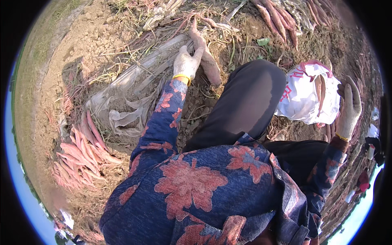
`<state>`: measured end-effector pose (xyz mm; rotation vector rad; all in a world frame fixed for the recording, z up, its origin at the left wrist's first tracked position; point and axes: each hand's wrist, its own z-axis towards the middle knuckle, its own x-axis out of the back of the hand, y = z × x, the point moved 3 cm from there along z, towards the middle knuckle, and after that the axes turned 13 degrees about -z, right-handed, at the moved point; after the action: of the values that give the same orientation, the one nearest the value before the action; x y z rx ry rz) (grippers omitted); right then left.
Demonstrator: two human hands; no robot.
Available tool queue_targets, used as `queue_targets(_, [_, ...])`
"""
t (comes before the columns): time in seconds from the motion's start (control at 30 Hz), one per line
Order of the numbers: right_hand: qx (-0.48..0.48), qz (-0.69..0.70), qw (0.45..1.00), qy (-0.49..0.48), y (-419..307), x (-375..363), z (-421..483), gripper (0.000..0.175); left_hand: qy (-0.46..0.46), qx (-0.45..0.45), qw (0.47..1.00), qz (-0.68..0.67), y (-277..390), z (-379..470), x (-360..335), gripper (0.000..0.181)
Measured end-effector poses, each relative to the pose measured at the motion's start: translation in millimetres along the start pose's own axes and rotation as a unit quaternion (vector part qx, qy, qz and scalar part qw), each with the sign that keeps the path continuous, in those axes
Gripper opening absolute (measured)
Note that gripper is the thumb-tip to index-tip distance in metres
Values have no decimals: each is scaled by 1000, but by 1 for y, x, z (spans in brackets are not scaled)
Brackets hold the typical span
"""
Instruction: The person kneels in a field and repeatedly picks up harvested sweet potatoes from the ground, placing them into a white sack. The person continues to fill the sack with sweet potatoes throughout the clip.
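My left hand (187, 62), in a white knit glove with a yellow cuff, lies against a long sweet potato (205, 56) on the soil, thumb and fingers spread; whether it grips the root, I cannot tell. At the right, my right hand (349, 105), gloved too, is beside a white plastic bag (301, 92) with red print. Its fingers are apart, near the bag's edge, and nothing shows in them. Through the bag's opening some sweet potatoes (320, 92) are visible.
A heap of sweet potatoes (79, 156) lies at the left, another bunch (278, 20) at the top right. Torn plastic film (131, 85) and dry vines (131, 58) cover soil beside my left arm. My bent knee (257, 79) stands between my hands. A person (363, 180) is far off at the right.
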<state>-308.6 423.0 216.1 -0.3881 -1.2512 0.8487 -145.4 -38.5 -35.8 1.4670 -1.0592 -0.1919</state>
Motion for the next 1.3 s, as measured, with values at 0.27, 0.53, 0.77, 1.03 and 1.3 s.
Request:
queue_targets(0.27, [22,-39,998,-53,-63,-10,-37,32,-33,45,997,-47,-4,-24,-51,111])
queue_targets(0.53, [1,48,986,-160,-98,-53,-44,33,-207,60,623,-752,21,-26,14,58])
queue_targets(0.77, [323,-109,928,-151,-182,-204,-78,64,-238,-41,606,-758,107,-50,45,52])
queue_targets(1.03, [303,-112,931,-170,-196,-248,-93,45,-162,-4,622,-766,100,-71,60,58])
queue_targets(1.3, [133,51,964,-225,-149,-277,-97,46,-131,29,627,-767,65,-61,37,40])
